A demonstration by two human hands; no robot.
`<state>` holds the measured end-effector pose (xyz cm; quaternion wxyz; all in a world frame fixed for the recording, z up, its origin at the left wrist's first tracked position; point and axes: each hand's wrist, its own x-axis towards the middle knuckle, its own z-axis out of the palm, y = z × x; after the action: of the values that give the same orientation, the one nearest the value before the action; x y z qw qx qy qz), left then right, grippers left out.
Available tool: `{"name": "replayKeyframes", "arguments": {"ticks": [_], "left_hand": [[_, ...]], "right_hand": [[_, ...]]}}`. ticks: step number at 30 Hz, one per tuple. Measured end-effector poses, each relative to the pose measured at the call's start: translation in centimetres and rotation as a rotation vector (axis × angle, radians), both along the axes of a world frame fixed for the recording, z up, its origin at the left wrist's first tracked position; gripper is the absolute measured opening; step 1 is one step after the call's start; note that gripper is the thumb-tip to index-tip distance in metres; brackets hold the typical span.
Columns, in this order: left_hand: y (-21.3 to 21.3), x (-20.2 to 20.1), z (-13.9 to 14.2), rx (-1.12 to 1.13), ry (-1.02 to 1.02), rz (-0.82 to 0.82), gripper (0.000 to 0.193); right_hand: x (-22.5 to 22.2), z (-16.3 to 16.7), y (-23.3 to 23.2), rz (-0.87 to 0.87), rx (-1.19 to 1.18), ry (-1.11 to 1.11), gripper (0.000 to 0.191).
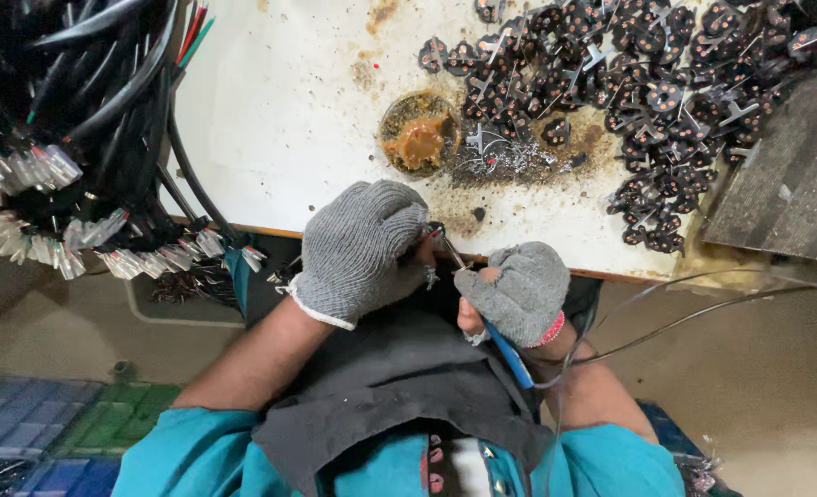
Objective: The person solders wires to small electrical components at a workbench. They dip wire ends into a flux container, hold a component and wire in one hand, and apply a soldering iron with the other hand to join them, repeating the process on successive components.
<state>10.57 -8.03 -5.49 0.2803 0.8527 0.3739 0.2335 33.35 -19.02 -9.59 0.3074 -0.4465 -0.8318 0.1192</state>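
Here, from the head view: left hand in grey glove closed around a small plug part at the table edge; right hand gripping a blue-handled iron, tip touching that part; flux tin and plug pile beyond; cables left.

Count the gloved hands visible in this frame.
2: left hand at the table edge, pinching a small part; right hand beside it, holding a blue-handled tool.
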Motion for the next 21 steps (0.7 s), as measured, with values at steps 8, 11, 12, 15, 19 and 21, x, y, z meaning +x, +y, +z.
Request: {"name": "replayKeyframes", "arguments": {"ticks": [8,11,12,15,19,21], "left_hand": [[-0.1,-0.1,0.1,-0.004,0.033,-0.019,0.028],[-0.2,-0.1,0.2,-0.009,0.037,-0.006,0.026],[-0.2,-0.1,0.2,-0.009,0.029,-0.011,0.028],[-0.2,-0.2,0.3,-0.003,0.028,-0.014,0.029],[-0.6,-0.1,0.6,0.018,0.036,0.007,0.023],[-0.8,-0.1,0.9,0.037,0.031,0.02,0.021]], "right_hand": [[-0.7,-0.1,-0.2,-0.07,0.036,0.024,0.027],[-0.5,0.2,-0.3,-0.066,0.014,0.074,0.023],[-0.5,0.3,-0.4,-0.073,0.017,0.069,0.023],[-0.7,0.6,-0.5,-0.087,0.022,0.13,0.023],[-1.8,1.5,-1.2,-0.238,-0.052,0.37,0.025],[-2.3,2.5,-1.5,-0.378,-0.186,0.476,0.031]]}}
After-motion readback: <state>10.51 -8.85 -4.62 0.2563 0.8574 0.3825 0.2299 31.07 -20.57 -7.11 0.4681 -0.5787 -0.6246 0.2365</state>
